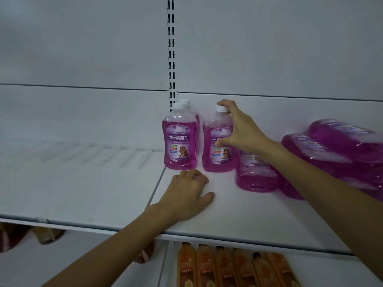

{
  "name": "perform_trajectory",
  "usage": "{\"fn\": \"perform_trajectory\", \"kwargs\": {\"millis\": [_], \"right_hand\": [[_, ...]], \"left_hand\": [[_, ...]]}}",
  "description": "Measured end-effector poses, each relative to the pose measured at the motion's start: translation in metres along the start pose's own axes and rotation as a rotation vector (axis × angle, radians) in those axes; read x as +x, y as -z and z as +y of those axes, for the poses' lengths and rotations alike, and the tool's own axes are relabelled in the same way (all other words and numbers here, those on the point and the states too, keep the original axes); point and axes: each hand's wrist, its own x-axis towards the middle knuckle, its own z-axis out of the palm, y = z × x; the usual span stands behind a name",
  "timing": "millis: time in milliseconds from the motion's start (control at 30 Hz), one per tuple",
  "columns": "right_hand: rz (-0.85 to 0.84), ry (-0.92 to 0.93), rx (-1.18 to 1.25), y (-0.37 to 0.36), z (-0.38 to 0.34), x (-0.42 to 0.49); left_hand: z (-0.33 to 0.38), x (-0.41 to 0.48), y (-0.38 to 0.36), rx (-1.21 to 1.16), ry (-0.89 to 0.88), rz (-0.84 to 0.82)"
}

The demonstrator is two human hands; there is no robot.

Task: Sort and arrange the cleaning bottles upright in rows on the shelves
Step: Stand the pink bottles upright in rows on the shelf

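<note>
- While both arms reach over the shelf edge, a row of orange plastic bottles sits on the lower level, beneath the forearms.
- The left hand rests palm-down on the white metal shelf, fingers loosely bent, holding nothing.
- Just beyond its fingertips stands an upright clear plastic bottle of purple floor cleaner, white-capped; a second capped bottle hides directly behind it.
- The right hand grips a matching purple bottle, upright beside that pair: fingers curl over its white cap, thumb presses the label.
- Under and right of that wrist, lying purple bottles overlap on their sides.
</note>
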Motion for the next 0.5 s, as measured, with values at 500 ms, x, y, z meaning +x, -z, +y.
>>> {"fn": "perform_trajectory", "kwargs": {"millis": [500], "right_hand": [[0.056,-0.062,-0.119,-0.021,0.014,0.032]], "left_hand": [[0.001,-0.001,0.000,0.011,-0.007,-0.008]]}}
